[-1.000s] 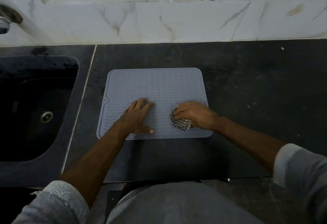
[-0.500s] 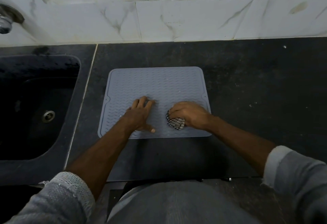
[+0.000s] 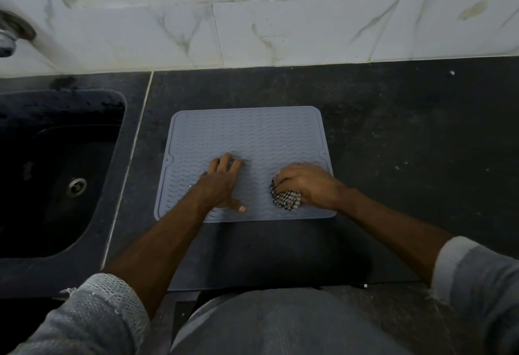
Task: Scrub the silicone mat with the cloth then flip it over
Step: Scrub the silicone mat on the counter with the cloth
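Slippage is my worry: if the flat left hand [image 3: 223,183] lifts off, the silicone mat [image 3: 247,141] could skid on the worktop [image 3: 407,135] under the right hand [image 3: 307,183] clutching the balled checked cloth [image 3: 285,199].

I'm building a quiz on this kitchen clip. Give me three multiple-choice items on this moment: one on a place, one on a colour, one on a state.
1. Where does the sink lie relative to the silicone mat?
A. To its left
B. To its right
C. Under it

2. What colour is the mat?
A. Red
B. Grey-blue
C. Yellow

3. What is the right hand doing?
A. Hanging idle off the counter
B. Lifting a corner of the mat
C. Gripping the bunched checkered cloth on the mat

Answers:
1. A, the dark sink is set into the countertop left of the mat.
2. B, its ridged surface shows pale grey-blue against the dark counter.
3. C, its fingers curl round the cloth near the mat's front right part, while the left hand rests flat on the mat.
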Demonstrator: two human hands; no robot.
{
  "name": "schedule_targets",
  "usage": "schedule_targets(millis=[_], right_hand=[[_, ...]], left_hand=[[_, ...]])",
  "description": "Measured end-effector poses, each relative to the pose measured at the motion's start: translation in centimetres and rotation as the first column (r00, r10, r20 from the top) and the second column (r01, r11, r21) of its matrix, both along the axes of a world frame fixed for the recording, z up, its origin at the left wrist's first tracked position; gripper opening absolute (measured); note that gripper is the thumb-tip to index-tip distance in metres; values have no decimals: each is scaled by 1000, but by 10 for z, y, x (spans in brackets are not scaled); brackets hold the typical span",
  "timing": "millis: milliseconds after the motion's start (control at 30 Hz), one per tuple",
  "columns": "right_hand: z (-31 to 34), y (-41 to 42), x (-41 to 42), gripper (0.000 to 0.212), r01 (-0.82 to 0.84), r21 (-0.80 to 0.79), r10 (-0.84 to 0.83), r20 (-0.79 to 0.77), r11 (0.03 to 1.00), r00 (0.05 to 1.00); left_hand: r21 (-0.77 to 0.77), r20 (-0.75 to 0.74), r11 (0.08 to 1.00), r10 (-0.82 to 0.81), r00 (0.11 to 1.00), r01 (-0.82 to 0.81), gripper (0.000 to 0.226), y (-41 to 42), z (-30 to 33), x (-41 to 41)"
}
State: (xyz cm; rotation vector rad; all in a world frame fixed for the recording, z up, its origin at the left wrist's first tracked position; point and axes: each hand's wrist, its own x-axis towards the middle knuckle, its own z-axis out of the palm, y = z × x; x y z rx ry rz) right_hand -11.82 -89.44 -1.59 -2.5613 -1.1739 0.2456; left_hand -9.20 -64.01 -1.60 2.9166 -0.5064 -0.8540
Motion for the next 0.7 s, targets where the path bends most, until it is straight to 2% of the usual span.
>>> schedule_targets(millis=[100,200,267,367,500,700], right_hand=[[5,-34,-3,40,46,-48,-47,-15,998,999],[8,-59,-6,31,86,-17,-87,-32,996,996],[10,-60,-4,26,104,21,-103,-55,994,993],[9,-41,0,30,121,83,-120,-21,989,993],[3,-12,6,35,48,43,-49,9,998,999],[5,-65,-4,27,156,49,-156,-2,987,988]], left_hand=[[-6,-4,1000,-4,1000,4,121,1,-1,-1],[-5,-3,1000,-1,1000,1,122,2,-3,0],[-1,-1,1000,0,1000,0,121,1,-3,0],[7,-7,1000,-2,1000,2,122,0,-2,1],[-14,0,1000,-9,1000,9,121,1,-1,1],[-11,-3,1000,-8,1000,8,121,1,-1,0]])
